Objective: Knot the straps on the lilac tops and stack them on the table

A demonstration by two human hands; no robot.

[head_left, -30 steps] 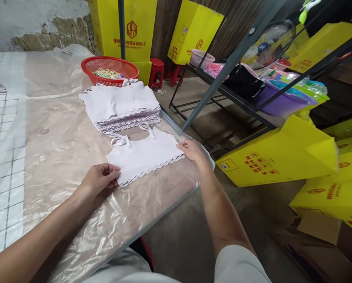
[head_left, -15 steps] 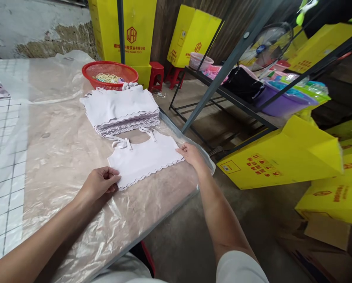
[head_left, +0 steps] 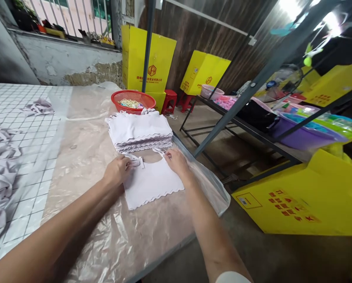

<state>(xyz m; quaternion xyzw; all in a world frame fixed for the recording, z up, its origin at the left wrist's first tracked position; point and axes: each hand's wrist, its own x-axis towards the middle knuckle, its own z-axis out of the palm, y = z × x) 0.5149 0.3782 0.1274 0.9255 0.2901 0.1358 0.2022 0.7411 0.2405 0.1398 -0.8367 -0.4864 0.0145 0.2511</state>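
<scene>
A white garment piece [head_left: 154,184] with a scalloped hem and thin straps lies flat on the plastic-covered table [head_left: 105,239]. My left hand [head_left: 117,169] pinches it at the upper left, by the left strap [head_left: 134,159]. At the upper right, my right hand [head_left: 176,160] has its fingers closed on the garment beside the right strap [head_left: 158,151]. Just beyond the straps rises a neat stack of similar white garments [head_left: 140,129], their scalloped edges facing me.
Behind the stack stands a red plastic basket [head_left: 117,103] holding small pale items. Crumpled light fabric [head_left: 0,177] lies to the left on a checked cover [head_left: 34,196]. A metal rack [head_left: 223,114] and a yellow box [head_left: 299,196] stand right of the table.
Both hands have moved from the garment's lower corners up to its strap end. The view has tilted upward and turned left, bringing a barred window and more fabric into sight.
</scene>
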